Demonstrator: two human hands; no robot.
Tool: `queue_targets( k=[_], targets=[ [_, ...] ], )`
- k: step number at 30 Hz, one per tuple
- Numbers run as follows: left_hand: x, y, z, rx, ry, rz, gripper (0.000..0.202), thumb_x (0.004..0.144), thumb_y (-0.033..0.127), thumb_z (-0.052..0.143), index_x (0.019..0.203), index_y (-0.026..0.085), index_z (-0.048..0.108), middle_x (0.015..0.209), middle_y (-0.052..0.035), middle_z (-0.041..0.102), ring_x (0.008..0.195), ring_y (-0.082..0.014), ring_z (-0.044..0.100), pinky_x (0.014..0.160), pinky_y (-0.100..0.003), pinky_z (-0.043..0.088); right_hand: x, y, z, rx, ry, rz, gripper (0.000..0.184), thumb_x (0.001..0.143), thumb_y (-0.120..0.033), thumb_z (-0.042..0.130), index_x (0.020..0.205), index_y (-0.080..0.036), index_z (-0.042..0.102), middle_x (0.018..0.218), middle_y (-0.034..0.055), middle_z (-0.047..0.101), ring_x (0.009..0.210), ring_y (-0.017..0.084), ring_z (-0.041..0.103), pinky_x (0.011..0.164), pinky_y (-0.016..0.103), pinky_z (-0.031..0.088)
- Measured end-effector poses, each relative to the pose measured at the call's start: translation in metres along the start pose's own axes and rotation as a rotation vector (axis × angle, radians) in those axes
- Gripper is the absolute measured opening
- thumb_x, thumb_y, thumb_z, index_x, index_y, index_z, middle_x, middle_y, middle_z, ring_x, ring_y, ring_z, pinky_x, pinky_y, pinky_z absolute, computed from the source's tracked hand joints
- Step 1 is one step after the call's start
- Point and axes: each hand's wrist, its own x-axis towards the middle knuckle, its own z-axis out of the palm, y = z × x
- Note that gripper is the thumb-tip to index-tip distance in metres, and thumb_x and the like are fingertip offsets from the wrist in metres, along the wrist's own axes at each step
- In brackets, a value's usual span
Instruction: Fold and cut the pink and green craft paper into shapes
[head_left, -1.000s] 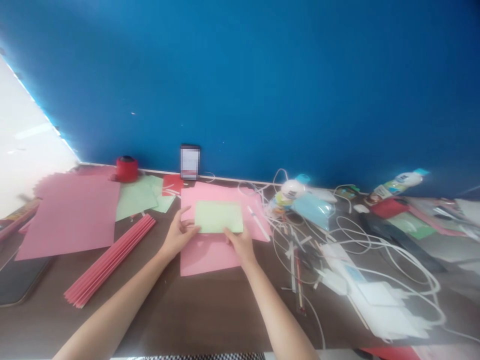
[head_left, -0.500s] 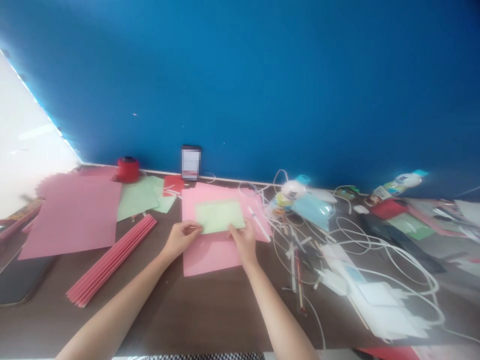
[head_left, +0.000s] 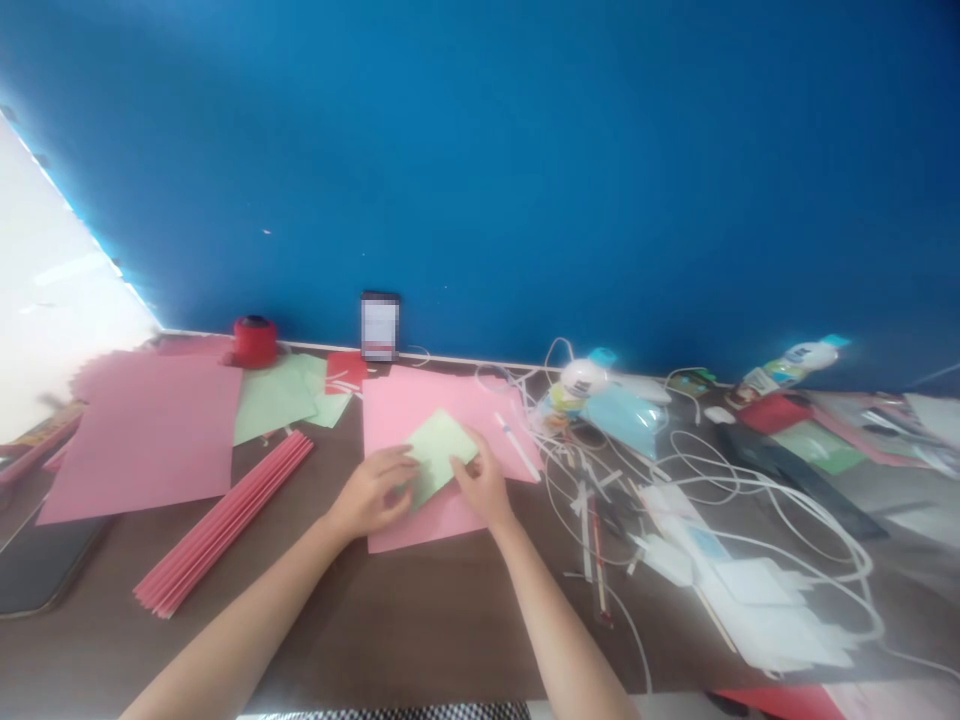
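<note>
Green paper: turned since half a second ago, from lying square with its long edge across to standing cornerwise, one corner pointing at the wall; both hands have drawn closer together on it. Position: on top of the pink sheet, mid-table, in front of the person. Left hand: fingers bent and closed over the paper's near left edge, gripping it. Right hand: fingers half bent, tips on the paper's right corner; whether it pinches or only presses cannot be told. Table: dark brown, against a blue wall. To the left: a large pink sheet, a pleated pink strip, loose pale green sheets, a red tape roll. At the wall: a phone standing upright. To the right: a tangle of white cables, a bottle lying down.
</note>
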Motion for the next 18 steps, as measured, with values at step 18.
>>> queue_targets(
  k=[18],
  targets=[
    [0.003,0.017,0.013,0.41,-0.146,-0.105,0.027,0.085,0.026,0.042,0.104,0.028,0.061,0.11,-0.0076,0.056,0.094,-0.0229,0.049,0.086,-0.043,0.032,0.014,0.02,-0.001,-0.463,0.221,-0.324,0.025,0.08,-0.019,0.042,0.098,-0.019,0.059,0.101,0.0105,0.054,0.103,0.024,0.048,0.091,0.044,0.039]
  ],
)
